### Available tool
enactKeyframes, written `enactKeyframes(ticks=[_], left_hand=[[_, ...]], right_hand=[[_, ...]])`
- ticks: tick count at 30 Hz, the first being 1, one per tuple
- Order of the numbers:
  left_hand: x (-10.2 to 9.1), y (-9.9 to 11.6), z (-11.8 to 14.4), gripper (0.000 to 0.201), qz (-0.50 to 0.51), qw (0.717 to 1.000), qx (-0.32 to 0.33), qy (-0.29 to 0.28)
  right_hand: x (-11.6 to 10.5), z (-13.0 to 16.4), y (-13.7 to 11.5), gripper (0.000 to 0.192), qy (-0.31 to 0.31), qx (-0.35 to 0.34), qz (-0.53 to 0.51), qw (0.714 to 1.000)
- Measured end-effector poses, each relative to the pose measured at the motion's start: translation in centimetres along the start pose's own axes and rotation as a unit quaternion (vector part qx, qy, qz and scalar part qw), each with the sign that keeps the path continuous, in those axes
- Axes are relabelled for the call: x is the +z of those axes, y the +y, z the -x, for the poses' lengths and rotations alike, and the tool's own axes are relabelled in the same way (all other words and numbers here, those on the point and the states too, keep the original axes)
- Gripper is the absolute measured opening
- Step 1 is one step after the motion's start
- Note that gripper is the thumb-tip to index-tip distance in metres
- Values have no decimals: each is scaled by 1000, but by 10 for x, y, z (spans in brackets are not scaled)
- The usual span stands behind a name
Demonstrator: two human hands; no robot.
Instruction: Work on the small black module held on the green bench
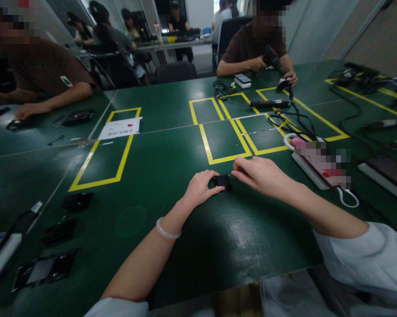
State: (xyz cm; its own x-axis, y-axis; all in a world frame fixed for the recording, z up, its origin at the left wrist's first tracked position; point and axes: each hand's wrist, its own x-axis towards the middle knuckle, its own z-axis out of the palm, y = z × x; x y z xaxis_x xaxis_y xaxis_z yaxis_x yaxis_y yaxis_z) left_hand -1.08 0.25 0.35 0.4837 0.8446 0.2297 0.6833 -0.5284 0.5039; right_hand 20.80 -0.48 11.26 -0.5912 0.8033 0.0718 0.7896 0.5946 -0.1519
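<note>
Black part [222, 181] lies on the green table [152, 176] at centre, pinched between both hands. Left hand [200, 188] grips its edge from 9 o'clock; right hand [261, 175] holds it from 3 o'clock. Yellow tape [224, 159] runs at 12 o'clock; a power strip [313, 169] lies toward 2 o'clock.

The left hand [201, 188] covers the nine o'clock end of the small black part [223, 181]; its make stays unreadable.
</note>
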Motion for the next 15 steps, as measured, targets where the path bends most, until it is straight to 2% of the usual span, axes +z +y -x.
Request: enactKeyframes(ticks=[9, 15], left_hand=[[-1, 1, 0, 38, -1, 1000, -2, -6], [1, 0, 0, 37, 2, 1000, -1, 0]], right_hand=[[2, -1, 1, 21, 7, 6, 6, 1000], [0, -1, 0, 14, 5, -12, 0, 1000]])
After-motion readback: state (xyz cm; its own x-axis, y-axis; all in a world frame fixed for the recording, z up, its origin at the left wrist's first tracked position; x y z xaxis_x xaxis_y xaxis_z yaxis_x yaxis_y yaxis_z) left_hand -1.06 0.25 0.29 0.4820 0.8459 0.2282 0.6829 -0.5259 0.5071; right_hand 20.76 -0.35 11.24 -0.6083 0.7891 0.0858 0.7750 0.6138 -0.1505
